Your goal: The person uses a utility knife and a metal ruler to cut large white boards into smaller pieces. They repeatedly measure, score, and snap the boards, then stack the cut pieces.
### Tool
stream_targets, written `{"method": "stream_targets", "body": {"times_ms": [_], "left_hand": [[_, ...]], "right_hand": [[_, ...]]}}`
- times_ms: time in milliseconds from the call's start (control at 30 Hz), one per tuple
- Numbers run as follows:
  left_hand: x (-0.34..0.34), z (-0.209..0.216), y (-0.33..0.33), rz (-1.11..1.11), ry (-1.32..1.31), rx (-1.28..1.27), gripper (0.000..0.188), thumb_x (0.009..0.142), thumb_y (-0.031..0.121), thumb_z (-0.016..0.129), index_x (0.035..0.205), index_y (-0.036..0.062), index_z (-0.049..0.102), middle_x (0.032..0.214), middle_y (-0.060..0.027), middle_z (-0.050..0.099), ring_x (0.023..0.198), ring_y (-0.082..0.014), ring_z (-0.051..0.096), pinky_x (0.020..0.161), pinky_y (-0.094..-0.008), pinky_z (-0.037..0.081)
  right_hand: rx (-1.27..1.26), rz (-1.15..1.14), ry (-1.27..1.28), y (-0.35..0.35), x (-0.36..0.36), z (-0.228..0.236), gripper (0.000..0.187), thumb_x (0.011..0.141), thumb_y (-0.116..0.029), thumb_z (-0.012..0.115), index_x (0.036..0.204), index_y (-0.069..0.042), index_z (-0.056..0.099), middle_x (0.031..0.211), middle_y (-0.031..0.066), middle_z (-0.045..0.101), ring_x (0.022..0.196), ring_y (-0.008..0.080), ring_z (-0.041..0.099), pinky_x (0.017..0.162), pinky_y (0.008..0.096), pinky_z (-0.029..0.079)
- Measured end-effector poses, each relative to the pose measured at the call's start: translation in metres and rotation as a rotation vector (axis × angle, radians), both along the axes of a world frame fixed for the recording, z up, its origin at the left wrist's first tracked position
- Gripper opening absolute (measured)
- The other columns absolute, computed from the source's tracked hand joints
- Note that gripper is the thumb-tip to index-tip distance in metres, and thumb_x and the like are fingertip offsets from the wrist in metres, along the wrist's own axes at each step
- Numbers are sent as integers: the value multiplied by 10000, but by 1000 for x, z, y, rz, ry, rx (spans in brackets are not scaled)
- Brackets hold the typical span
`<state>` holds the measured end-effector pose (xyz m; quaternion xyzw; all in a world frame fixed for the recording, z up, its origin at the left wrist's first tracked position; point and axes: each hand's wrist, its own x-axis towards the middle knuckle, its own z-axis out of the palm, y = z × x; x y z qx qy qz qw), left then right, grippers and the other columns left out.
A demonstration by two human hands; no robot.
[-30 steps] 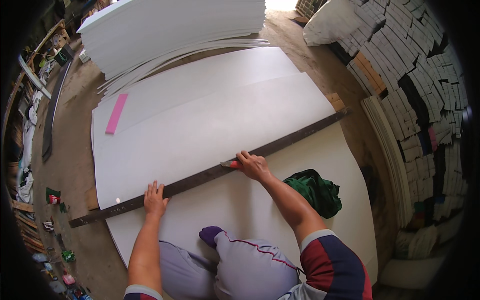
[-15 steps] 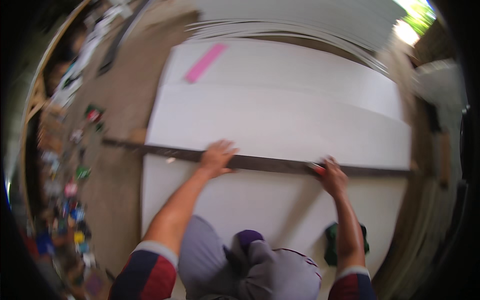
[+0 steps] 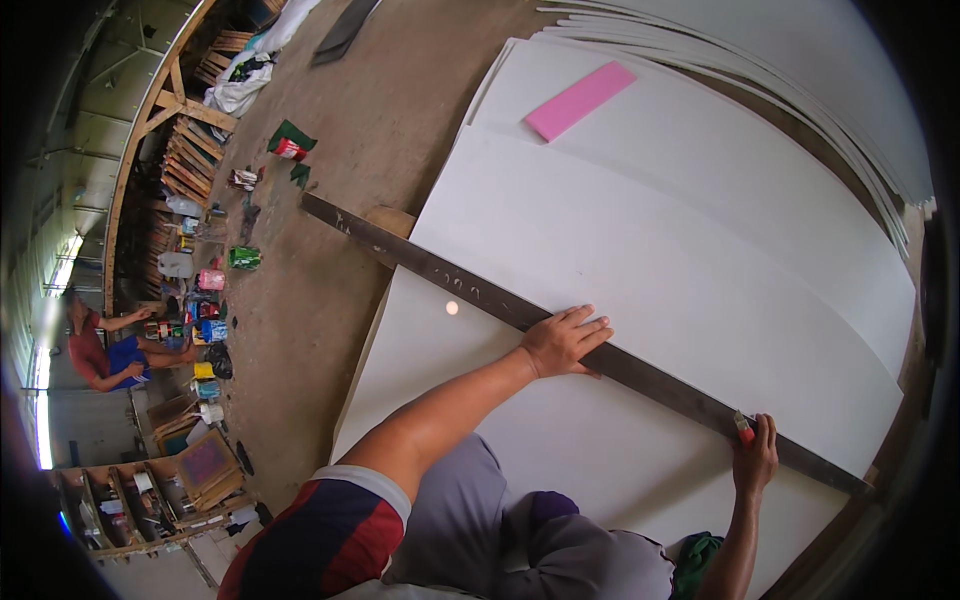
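A long dark straightedge (image 3: pixel 660 383) lies slantwise across large white sheets (image 3: pixel 650 250), from upper left to lower right. Across its middle my left hand (image 3: pixel 567 343) presses down, fingers spread over the far edge and thumb on the near side. Toward its right end, my right hand (image 3: pixel 755 462) is closed around a small red utility knife (image 3: pixel 744 430), whose tip is up against the straightedge. Whether the blade touches the sheet I cannot tell. A pink strip (image 3: pixel 580 100) rests on the far part of the sheets.
Dark green cloth (image 3: pixel 697 560) lies beside my right forearm. Curved white strips (image 3: pixel 720 70) edge the sheets' far side. On the floor at left are several paint cans (image 3: pixel 243 258), wooden pallets (image 3: pixel 190 160) and a shelf (image 3: pixel 140 510). Another person (image 3: pixel 100 350) sits at far left.
My view has swung left, so the sheets and straightedge now appear tilted and farther right. Both hands keep their places on the straightedge. The sitting person has come into sight.
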<state>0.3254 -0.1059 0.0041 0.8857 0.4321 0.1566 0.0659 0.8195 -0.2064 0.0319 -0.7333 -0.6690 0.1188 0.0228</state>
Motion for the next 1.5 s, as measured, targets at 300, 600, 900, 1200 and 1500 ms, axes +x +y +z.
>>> {"method": "stream_targets", "body": {"times_ms": [300, 600, 900, 1200, 1500], "left_hand": [[-2, 3, 3, 12, 9, -39, 715, 758, 673, 790, 1272, 183, 705, 1344, 14, 711, 1264, -262, 647, 1045, -371, 565], [-2, 2, 5, -8, 6, -58, 702, 696, 582, 855, 1252, 186, 690, 1343, 3, 702, 1238, -258, 659, 1046, -371, 559], [-13, -5, -4, -11, -11, -77, 737, 679, 549, 876, 1290, 193, 670, 1378, -2, 684, 1257, -261, 650, 1060, -370, 548], [-16, 1, 12, -136, 133, -208, 701, 710, 581, 878, 1255, 176, 703, 1345, -44, 635, 1299, -342, 541, 1100, -520, 456], [-9, 7, 33, -213, 252, -297, 858, 680, 569, 927, 1445, 310, 637, 1722, -125, 328, 1612, -387, 235, 1278, -598, 264]], "right_hand": [[-5, -15, 7, 0, 0, -3, 623, 810, -98, 851, 1371, -114, 582, 1459, 132, 611, 1242, 388, 661, 961, 462, 583], [6, 2, 37, -1, 9, -6, 656, 788, -85, 861, 1379, -118, 579, 1433, 137, 624, 1238, 396, 660, 949, 465, 580], [12, 20, 65, -7, -2, -5, 657, 778, -73, 857, 1373, -124, 584, 1427, 144, 627, 1224, 409, 663, 937, 472, 583], [85, 59, 63, 3, -17, 10, 531, 813, -270, 890, 1264, -135, 645, 1320, 138, 686, 1097, 373, 719, 841, 464, 603], [51, -3, 78, 7, -24, 6, 618, 771, -335, 910, 1292, -149, 632, 1308, 32, 674, 942, 273, 748, 736, 397, 609]]}}
